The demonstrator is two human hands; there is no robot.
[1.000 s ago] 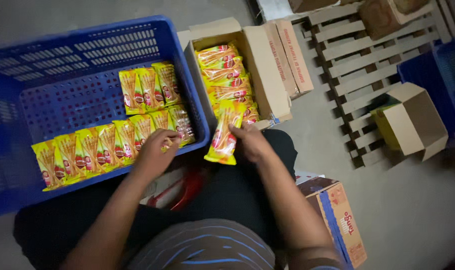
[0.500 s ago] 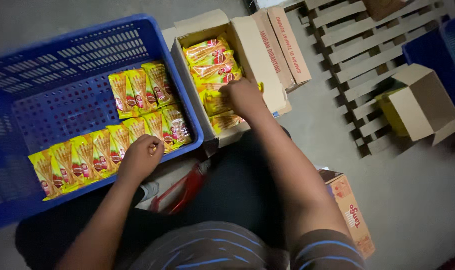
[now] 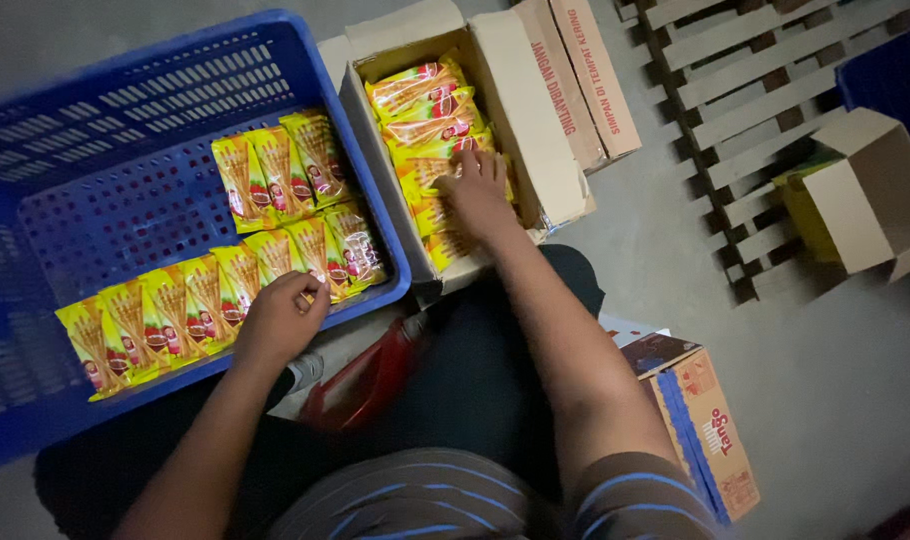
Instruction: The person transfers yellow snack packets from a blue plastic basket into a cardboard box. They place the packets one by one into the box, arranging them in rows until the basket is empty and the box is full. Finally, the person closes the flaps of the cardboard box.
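Note:
A blue plastic crate (image 3: 125, 120) on the left holds two rows of yellow snack packets (image 3: 275, 170) standing side by side. Right of it sits an open cardboard box (image 3: 520, 110) filled with more of the same yellow packets (image 3: 425, 100). My right hand (image 3: 475, 190) reaches into that box, fingers spread flat over the packets. My left hand (image 3: 280, 320) rests at the crate's near rim with fingers curled, touching the right end of the front row of packets (image 3: 175, 310). Neither hand is lifting a packet.
A wooden pallet (image 3: 755, 90) lies at the upper right with a small open carton (image 3: 875, 190) on its edge and another blue crate (image 3: 900, 75) behind. A printed orange carton (image 3: 705, 420) stands by my right elbow. A red object (image 3: 370, 380) lies by my lap.
A second ago my right hand held one yellow packet near the crate; it has since moved up into the cardboard box. My left hand drew back slightly toward the crate's rim.

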